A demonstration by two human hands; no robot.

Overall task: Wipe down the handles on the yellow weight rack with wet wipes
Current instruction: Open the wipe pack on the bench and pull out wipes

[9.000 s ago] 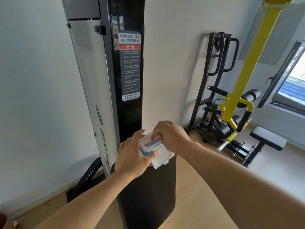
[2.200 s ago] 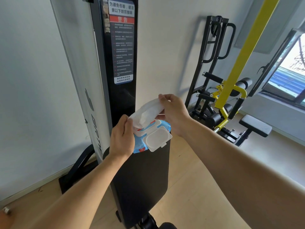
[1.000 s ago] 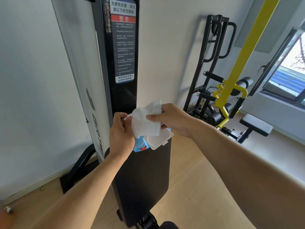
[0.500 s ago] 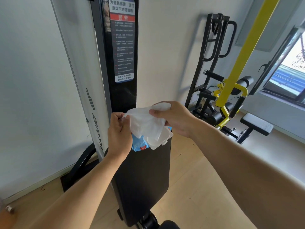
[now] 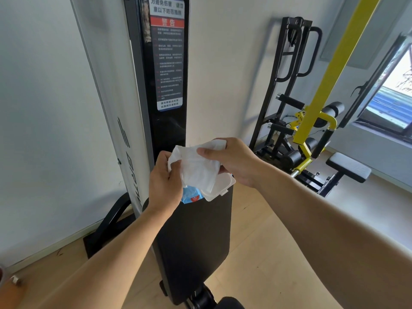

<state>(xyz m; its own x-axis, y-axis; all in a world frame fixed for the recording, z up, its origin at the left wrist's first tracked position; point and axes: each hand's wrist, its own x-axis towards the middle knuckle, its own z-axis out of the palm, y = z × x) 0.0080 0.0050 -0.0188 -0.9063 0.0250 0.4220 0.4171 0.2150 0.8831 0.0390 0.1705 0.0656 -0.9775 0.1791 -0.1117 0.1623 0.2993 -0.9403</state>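
Wooden floor, yellow weight rack right of both hands. Left hand and right hand pinch a white wet wipe, seemingly above its open pack.

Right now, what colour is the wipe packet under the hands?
Blue, with a red spot, on the wipe packet; its open lid is white. The head view shows it.

A tall black glossy machine column with its black padded panel stands directly ahead, blocking forward reach. To its right, bare light wooden floor lies open up to the yellow steel weight rack, where a black tubular frame crowds the wall side.
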